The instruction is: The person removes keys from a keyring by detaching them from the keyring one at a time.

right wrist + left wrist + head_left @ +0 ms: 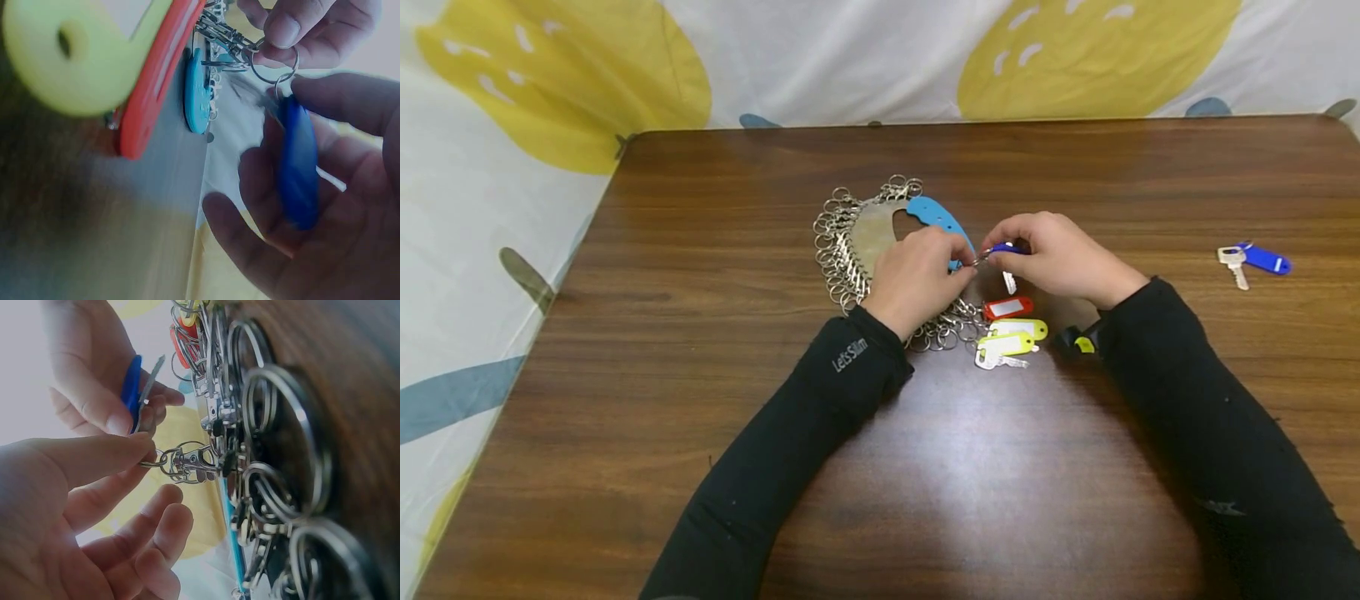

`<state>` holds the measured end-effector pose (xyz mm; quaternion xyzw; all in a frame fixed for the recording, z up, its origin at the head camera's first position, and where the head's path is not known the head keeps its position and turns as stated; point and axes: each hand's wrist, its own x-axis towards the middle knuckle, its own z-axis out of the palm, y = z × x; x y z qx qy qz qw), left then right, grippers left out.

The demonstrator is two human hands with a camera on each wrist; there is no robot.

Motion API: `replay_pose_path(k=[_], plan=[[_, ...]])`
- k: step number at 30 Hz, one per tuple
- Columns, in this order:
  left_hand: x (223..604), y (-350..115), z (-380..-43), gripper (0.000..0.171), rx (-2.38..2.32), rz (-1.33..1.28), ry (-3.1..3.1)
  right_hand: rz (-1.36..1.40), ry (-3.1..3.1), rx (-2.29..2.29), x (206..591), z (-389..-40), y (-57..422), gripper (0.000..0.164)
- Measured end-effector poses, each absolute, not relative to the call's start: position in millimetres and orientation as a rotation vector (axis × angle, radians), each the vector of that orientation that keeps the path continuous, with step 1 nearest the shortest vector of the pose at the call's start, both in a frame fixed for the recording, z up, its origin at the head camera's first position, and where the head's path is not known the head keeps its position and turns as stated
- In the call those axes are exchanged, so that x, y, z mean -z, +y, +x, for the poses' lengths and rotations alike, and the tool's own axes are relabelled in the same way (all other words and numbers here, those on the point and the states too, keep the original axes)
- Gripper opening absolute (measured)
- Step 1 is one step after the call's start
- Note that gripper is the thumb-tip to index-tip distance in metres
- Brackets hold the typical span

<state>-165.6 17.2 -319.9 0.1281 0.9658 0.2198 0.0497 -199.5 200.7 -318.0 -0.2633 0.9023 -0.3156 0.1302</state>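
My left hand [917,279] pinches a metal split ring [298,57] between thumb and forefinger, its other fingers loosely bent. That ring hangs from a clasp [195,460] on a flat metal key holder [868,233] with a light-blue handle [936,215]. Facing it, my right hand [1060,254] holds a dark-blue key tag [299,169] by its ring end. A silver key [1009,282] hangs with this tag. In the right wrist view the tag's small ring meets the split ring; whether it is fully threaded I cannot tell.
Beside the holder's lower right edge lie a red tag [1008,308] and yellow tags [1011,343] with keys. Several ringed clasps [831,250] line the holder's curve. Another blue tag [1266,258] with a key lies far right. A patterned cloth [850,58] hangs behind the table.
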Motion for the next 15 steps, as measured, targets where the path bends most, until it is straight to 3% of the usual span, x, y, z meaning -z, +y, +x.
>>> replay_pose_path(k=[15], plan=[[319.5,16.3,-164.7,0.013,-0.689,0.303,2.969,-0.686,2.621,0.971,320.2,-196.6,196.8,0.016]])
